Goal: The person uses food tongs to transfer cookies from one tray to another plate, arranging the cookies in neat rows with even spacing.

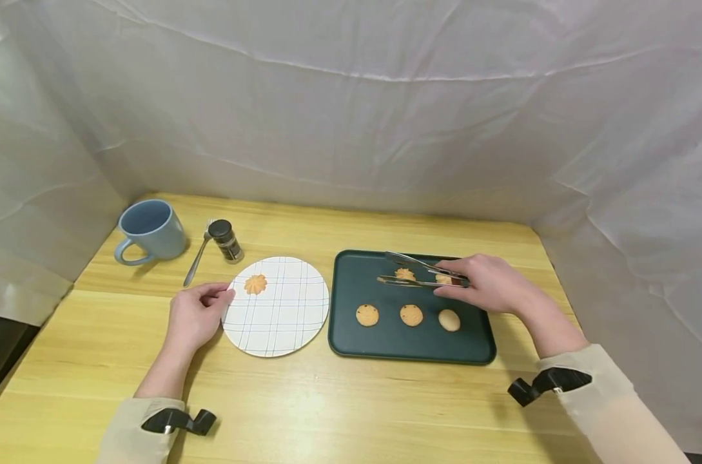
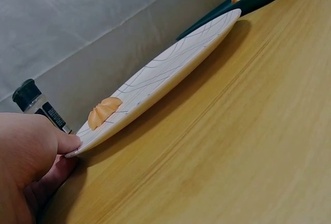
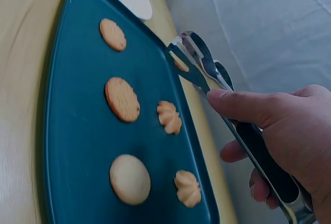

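My left hand [image 1: 222, 300] pinches the near-left rim of a white checked plate [image 1: 287, 322], seen from the side as the plate [image 2: 176, 63] with fingertips [image 2: 70, 144] on its edge. One flower-shaped cookie [image 1: 255, 283] lies on it. My right hand [image 1: 452, 283] grips metal tongs [image 1: 411, 270] over the far part of a dark green tray [image 1: 351, 283]. The tongs [image 3: 199, 61] have their arms apart above the tray [image 3: 77, 131]. Several cookies lie on it, among them a round one [image 3: 122, 99], a smooth one [image 3: 129, 179] and a flower one [image 3: 169, 117] below the tongs.
A blue mug [image 1: 150, 230] stands at the back left, with a fork [image 1: 198, 258] and a small black-capped bottle [image 1: 225, 240] beside it. White sheeting walls in the wooden table [image 1: 351, 412] on three sides.
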Demonstrator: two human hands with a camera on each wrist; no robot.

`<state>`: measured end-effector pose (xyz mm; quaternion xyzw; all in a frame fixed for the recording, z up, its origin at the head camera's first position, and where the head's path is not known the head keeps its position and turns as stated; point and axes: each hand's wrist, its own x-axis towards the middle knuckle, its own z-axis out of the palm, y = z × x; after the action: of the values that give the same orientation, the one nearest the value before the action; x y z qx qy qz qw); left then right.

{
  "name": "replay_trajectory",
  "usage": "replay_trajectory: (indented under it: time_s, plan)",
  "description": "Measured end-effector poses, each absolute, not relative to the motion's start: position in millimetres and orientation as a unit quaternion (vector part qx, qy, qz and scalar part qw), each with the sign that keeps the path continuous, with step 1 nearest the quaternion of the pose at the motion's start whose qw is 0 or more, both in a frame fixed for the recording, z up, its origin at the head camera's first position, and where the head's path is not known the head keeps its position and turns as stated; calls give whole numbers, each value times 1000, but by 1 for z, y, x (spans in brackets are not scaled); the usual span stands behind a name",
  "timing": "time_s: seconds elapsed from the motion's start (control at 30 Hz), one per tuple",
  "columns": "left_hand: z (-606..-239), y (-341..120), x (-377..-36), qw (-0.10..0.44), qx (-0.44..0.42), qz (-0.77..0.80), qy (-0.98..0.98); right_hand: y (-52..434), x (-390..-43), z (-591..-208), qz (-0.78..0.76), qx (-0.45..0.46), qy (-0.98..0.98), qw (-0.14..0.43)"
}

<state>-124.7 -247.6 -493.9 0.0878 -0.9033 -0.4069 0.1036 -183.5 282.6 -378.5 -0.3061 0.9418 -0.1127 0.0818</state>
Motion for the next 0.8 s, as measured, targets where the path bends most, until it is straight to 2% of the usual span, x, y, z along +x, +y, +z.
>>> replay_trajectory:
  time_s: [0.8]
  plan:
    - [-493,-246,-125,109,82,-406,-904,312,-188,-399,-96,-264,953,112]
